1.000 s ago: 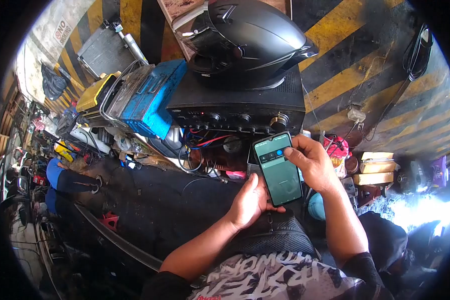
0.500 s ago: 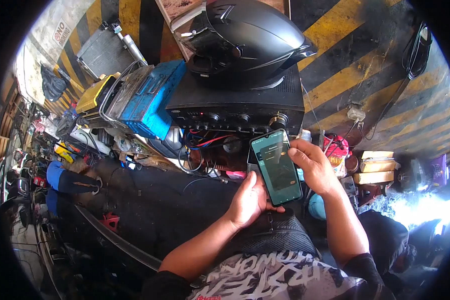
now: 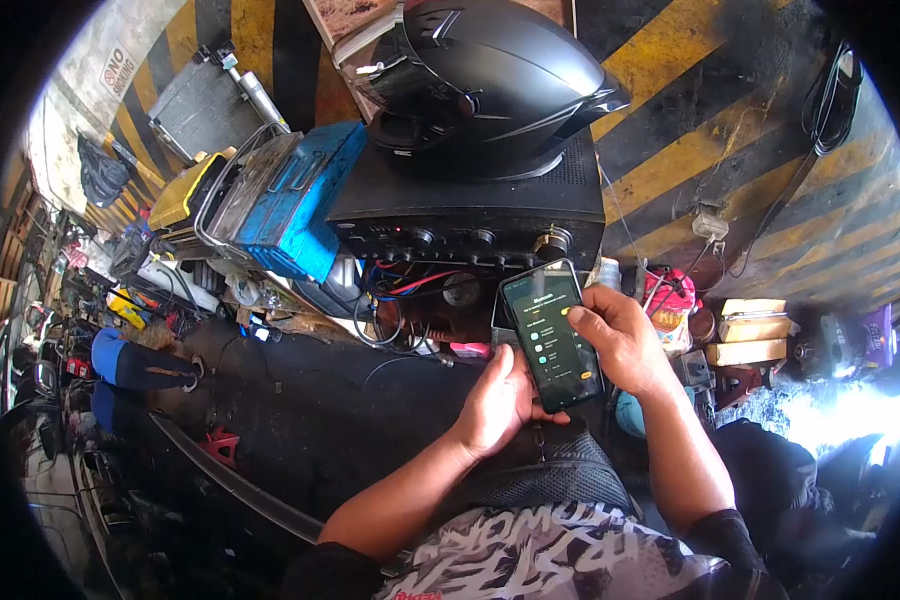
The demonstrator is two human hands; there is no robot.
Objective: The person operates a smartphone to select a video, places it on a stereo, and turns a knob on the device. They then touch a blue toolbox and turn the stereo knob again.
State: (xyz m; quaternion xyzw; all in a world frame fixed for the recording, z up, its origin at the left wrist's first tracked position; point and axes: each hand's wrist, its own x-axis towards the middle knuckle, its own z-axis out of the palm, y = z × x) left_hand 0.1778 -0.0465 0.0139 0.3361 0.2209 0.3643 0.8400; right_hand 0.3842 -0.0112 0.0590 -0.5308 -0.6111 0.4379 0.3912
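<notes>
A smartphone [image 3: 558, 365] with a lit dark screen is held tilted in front of my body; its list looks like a Bluetooth page with small coloured icons. My left hand [image 3: 494, 405] is closed around the phone's lower left side, thumb along the edge and fingertips showing below. At the upper right edge, my right hand [image 3: 625, 345] has its thumb over the screen; its other fingers curl at the side and are partly hidden. Just beyond the phone stands a black amplifier [image 3: 450, 213] with knobs and a small red light, and a black helmet [image 3: 510, 85] rests on it.
Left of the amplifier sits a scuffed blue metal box [image 3: 305, 215]. Cables [image 3: 410, 285] hang below the shelf. Brown boxes [image 3: 752, 335] are stacked at the right. A person [image 3: 135, 362] in blue bends over at the far left; a red stand [image 3: 220, 447] is on the floor.
The phone screen has changed from a dimmed greenish page to a dark list. My right thumb has moved down and left onto the screen. My left hand keeps its grip.
</notes>
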